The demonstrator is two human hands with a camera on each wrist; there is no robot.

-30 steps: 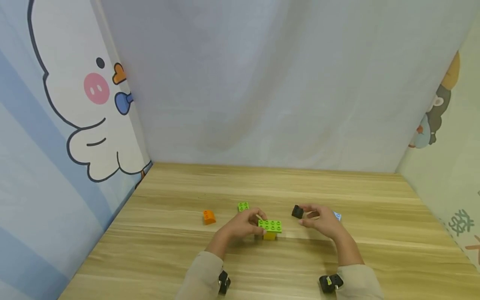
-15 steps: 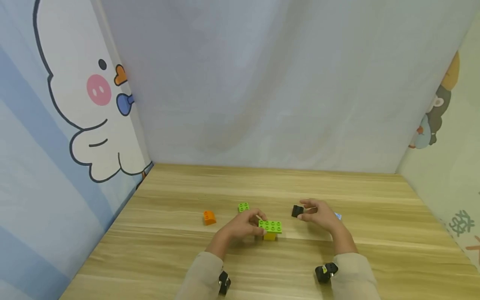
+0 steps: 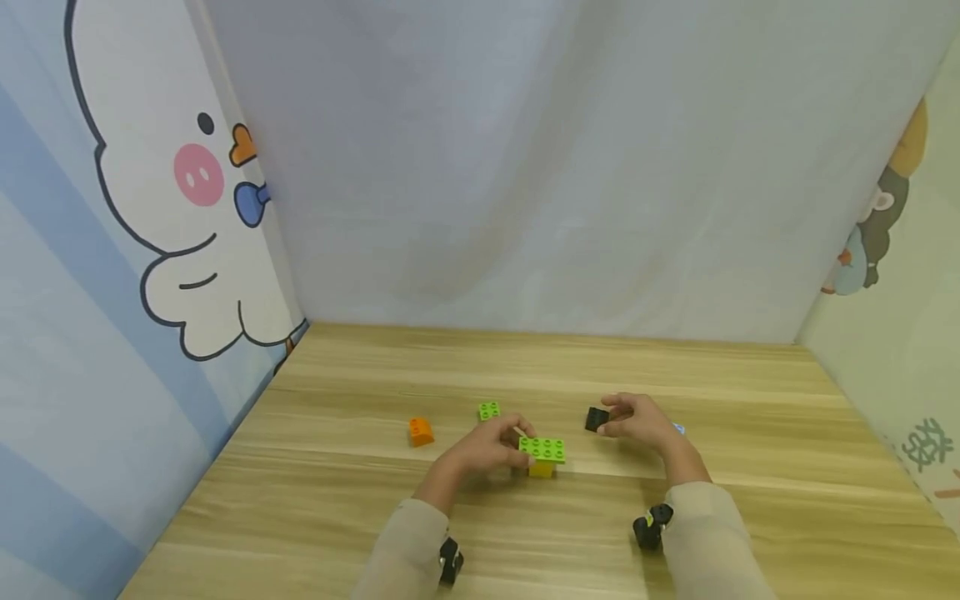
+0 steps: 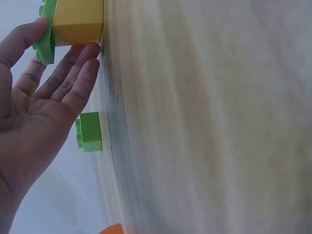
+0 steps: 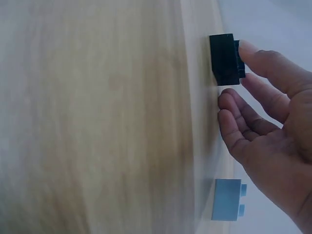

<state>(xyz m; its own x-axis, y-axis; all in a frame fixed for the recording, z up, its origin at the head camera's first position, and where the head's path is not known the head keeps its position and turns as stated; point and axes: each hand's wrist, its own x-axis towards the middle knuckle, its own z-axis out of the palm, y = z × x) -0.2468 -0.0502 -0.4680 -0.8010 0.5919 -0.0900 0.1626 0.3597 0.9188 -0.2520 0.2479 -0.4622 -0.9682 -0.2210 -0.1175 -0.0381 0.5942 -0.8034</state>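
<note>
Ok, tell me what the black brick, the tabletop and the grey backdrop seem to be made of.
Black brick: probably moulded plastic, smooth-looking, judging by its crisp edges and studs.
Tabletop: wood or wood-look laminate with a slight sheen; the streaked grain fits either.
Grey backdrop: likely cloth, matt, since it hangs in soft folds.

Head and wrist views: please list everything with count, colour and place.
Table: 1, tan, under bricks
Block: 1, yellow, on table
Wide brick: 1, green, on block
Small brick: 1, green, beyond left hand
Curved brick: 1, orange, leftmost
Black brick: 1, black, by right hand
Blue brick: 1, light blue, rightmost
Backdrop: 1, grey, rear
Panels: 2, blue and green, sides
Cameras: 2, black, wrists
Sleeves: 2, beige, forearms
Left hand: 1, at wide brick
Right hand: 1, at black brick
</note>
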